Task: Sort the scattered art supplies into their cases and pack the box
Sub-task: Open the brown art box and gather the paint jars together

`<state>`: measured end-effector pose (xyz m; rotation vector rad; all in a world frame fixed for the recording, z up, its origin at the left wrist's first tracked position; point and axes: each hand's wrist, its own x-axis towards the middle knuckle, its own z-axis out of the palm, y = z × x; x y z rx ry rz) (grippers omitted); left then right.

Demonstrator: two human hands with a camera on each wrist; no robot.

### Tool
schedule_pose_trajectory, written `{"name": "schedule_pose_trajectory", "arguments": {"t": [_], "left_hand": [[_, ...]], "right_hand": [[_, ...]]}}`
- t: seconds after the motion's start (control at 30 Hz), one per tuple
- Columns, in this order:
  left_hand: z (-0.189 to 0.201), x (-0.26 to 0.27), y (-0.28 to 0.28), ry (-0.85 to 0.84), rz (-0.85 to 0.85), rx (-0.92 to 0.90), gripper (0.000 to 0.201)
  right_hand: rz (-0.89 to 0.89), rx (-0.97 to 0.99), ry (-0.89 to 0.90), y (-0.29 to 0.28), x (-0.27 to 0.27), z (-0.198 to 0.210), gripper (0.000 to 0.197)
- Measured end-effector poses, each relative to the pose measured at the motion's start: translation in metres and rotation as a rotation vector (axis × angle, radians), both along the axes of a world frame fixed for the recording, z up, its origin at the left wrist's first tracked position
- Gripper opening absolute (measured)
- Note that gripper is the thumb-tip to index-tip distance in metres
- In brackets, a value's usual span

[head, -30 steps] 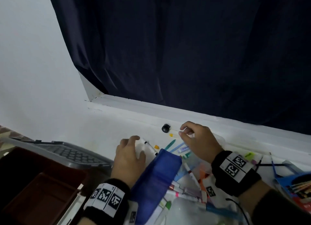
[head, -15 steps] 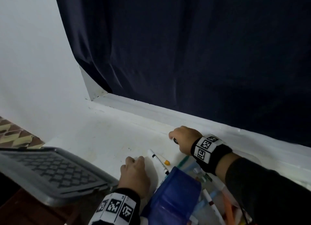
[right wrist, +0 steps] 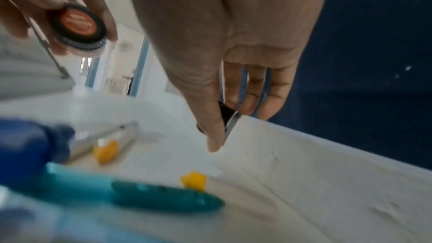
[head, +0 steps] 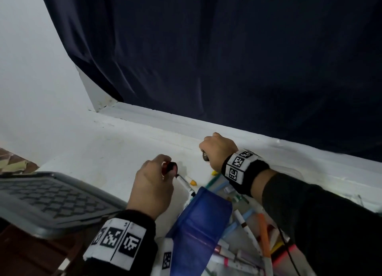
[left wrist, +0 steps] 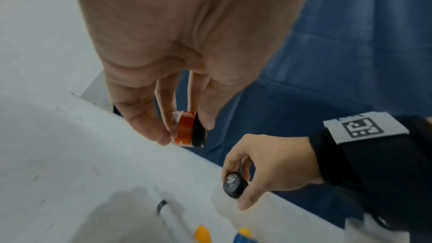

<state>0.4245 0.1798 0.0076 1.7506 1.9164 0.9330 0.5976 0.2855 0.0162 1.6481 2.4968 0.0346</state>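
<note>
Left hand (left wrist: 177, 58) pinches orange-labelled pot (right wrist: 78, 25).

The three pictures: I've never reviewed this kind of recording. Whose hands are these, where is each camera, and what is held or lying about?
There is no machine here: a person works with bare hands, wearing black wristbands with printed square markers. The wide picture comes from a camera on the person's head, looking down. The other two come from cameras strapped to each wrist, looking along the fingers.

The left hand pinches a small round pot with an orange label and black lid. The right hand holds a small black-capped pot.

On the white surface lie scattered markers, a teal pen and loose yellow caps. A blue case stands open between the wrists, and a grey lid sits at the left. A dark blue curtain hangs behind.
</note>
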Motion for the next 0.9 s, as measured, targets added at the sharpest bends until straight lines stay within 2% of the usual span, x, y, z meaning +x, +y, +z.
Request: {"name": "schedule_pose_trajectory", "arguments": {"t": [0.17,0.37,0.5,0.63,0.77,0.9], "left_hand": [[0.043,0.004,-0.014,-0.189,-0.003,0.123,0.024],[0.099,0.012,-0.059,-0.440,-0.125,0.226,0.020],[0.122,0.016,-0.110,-0.592,-0.237,0.254,0.025],[0.125,0.022,-0.165,-0.698,-0.409,0.233,0.031],[0.107,0.028,-0.210,-0.703,-0.550,0.138,0.033],[0.070,0.039,-0.252,-0.646,-0.602,-0.030,0.032]], "right_hand": [[-0.049,0.141,0.432,-0.034,0.017,0.040,0.019],[-0.039,0.281,0.745,-0.119,0.050,0.100,0.027],[-0.020,0.356,0.814,-0.195,0.070,0.122,0.032],[-0.028,0.383,0.876,-0.274,0.080,0.122,0.032],[-0.096,0.355,0.875,-0.342,0.087,0.103,0.037],[-0.166,0.258,0.885,-0.393,0.089,0.071,0.038]]}}
